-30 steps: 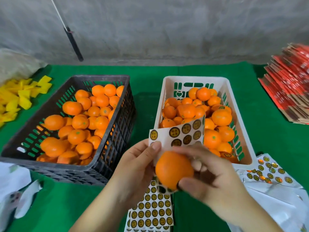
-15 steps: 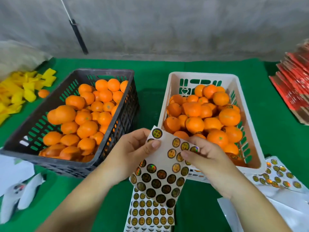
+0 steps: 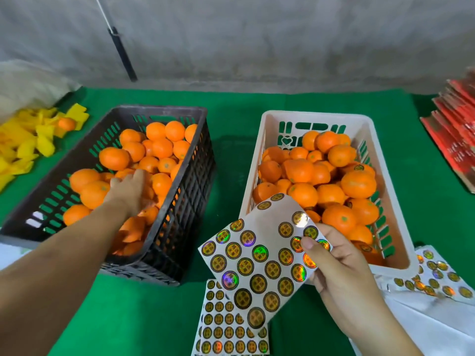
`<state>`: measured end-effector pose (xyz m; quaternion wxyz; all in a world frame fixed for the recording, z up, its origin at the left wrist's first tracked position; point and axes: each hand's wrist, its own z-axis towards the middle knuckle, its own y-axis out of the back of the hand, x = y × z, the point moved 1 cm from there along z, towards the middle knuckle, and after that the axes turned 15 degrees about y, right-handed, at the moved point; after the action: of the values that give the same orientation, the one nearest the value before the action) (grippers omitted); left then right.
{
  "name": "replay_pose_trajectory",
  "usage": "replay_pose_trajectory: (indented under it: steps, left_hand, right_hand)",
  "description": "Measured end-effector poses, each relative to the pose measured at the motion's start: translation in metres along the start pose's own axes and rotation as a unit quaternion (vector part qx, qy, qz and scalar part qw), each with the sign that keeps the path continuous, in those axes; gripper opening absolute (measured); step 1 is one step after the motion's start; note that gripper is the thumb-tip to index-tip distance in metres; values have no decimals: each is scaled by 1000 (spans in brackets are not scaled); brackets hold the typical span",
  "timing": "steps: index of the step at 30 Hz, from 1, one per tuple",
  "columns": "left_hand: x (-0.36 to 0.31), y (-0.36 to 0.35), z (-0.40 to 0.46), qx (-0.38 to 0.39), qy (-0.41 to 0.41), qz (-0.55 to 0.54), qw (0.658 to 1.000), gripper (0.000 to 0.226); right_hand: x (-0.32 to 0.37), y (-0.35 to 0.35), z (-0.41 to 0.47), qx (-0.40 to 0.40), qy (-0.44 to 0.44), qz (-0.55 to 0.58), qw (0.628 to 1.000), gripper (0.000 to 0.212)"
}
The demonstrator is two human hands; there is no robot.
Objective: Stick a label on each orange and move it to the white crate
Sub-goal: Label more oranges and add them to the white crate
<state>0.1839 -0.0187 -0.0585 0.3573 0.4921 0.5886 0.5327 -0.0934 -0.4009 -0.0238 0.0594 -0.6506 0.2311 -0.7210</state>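
My left hand [image 3: 129,187] reaches into the black crate [image 3: 159,110] and lies on top of its unlabelled oranges [image 3: 113,158], thumb out, fingers pointing down among the fruit; no orange is lifted. My right hand [image 3: 334,263] pinches the right edge of a sticker sheet [image 3: 257,260] of round gold labels, held in the air in front of the white crate [image 3: 259,160]. The white crate is heaped with oranges [image 3: 357,183], some showing labels.
More label sheets [image 3: 226,325] lie on the green cloth below the held sheet, and others [image 3: 437,278] at the right. Yellow pieces [image 3: 23,140] with one stray orange [image 3: 66,123] lie far left. A red stack [image 3: 457,129] sits far right.
The orange my right hand held a second ago is gone from it. My left hand let go of the sheet and moved left into the black crate; my right hand now holds the sheet alone.
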Motion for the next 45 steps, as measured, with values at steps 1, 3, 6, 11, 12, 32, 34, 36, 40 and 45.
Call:
replay_pose_trajectory:
  steps: [1,3,6,11,12,32,34,36,40,45]
  left_hand:
    - [-1,11,-5,-9,26,-72,997,75]
    - [-9,40,-35,-4,72,-303,950,73]
    - [-35,76,-109,148,61,-635,756,67]
    - [-73,88,-207,405,-38,-691,597,97]
    - [-76,84,-218,450,-60,-684,572,95]
    - [-75,74,-306,281,-322,-556,713,94]
    - [-73,75,-308,269,-339,-537,724,93]
    - [-71,77,-309,261,-354,-524,729,94]
    - [-69,76,-310,235,-376,-495,747,98]
    - [-79,69,-317,258,-329,-512,751,94]
  right_hand:
    - [1,-1,0,-2,5,1,1000,35]
    - [5,-2,0,-7,11,-18,1000,38]
    - [8,-2,1,-7,19,-40,999,40]
    - [18,-5,-1,26,51,-27,998,33]
    - [21,-4,-2,31,62,-35,997,32]
    - [70,-27,-25,128,388,-536,739,28]
    - [76,-25,-26,135,359,-501,776,23]
    - [82,-22,-28,140,328,-458,814,17]
    - [92,-21,-32,89,304,-353,880,8]
    - [94,-39,-42,-10,394,-401,827,9]
